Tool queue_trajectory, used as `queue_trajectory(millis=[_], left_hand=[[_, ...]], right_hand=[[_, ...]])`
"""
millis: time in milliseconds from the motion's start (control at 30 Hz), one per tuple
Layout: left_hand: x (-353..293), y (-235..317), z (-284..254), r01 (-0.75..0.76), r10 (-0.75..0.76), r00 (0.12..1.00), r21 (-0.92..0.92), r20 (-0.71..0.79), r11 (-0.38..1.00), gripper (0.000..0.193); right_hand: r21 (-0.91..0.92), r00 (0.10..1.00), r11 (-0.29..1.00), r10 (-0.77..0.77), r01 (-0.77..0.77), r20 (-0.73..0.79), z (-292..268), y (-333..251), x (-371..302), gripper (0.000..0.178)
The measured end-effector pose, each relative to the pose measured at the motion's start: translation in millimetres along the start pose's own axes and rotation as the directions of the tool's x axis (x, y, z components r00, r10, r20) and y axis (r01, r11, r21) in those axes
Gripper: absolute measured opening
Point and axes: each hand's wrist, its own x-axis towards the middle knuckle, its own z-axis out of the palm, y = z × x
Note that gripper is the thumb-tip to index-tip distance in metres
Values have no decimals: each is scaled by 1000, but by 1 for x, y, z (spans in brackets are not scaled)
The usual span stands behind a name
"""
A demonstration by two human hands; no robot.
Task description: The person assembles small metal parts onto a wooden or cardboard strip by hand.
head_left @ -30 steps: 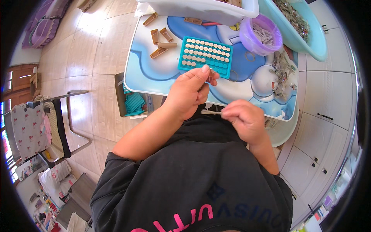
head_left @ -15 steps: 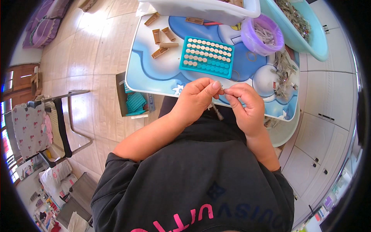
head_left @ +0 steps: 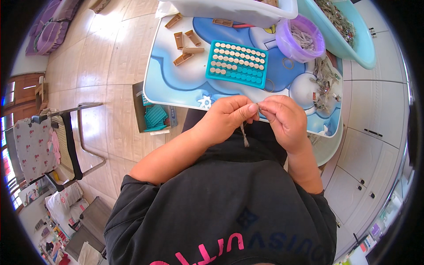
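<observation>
My left hand (head_left: pixel 230 115) is closed in a pinch just past the near edge of the table, over my lap. From under its fingers hangs a thin grey cord with a frayed, tassel-like end (head_left: pixel 245 140). My right hand (head_left: pixel 285 120) meets it fingertip to fingertip, also pinched; what is between those tips is too small and covered to make out. Beyond the hands lies a teal tray (head_left: pixel 265 84) with rows of round cream pieces; part of its nearer rows shows bare teal rounds. A loose pile of greyish strands (head_left: pixel 324 84) rests on the table's right side.
Small brown holders (head_left: pixel 179 40) lie at the table's (head_left: pixel 170 90) far left. A purple lined bucket (head_left: pixel 282 44), a white bin (head_left: pixel 238 15) and a light-blue basin (head_left: pixel 362 53) stand along the back and right. Below left sits a box (head_left: pixel 139 110) of teal trays.
Both hands have come slightly nearer to my body. My right fingers have curled in more tightly, and the hanging cord end now points more straight down.
</observation>
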Motion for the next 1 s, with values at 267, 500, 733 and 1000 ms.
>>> queue_trajectory(millis=[267, 500, 733, 1000], left_hand=[[0, 2, -2, -40, 39, 999, 96, 12, 995, 29], [-6, 2, 4, -160, 214, 974, 432, -79, 888, 24], [-12, 1, 6, -213, 154, 977, 567, 150, 796, 20], [2, 17, -9, 20, -80, 984, -345, -161, 938, 29]], right_hand=[[-32, 998, 997, -68, 68, -16, 0, -3, 4, 14], [-210, 987, 975, -105, 78, -120, -4, 2, 4, 15], [-43, 937, 999, 15, -32, -349, 6, 13, 3, 11], [410, 964, 905, 200, -114, -175, 13, 11, -7, 11]])
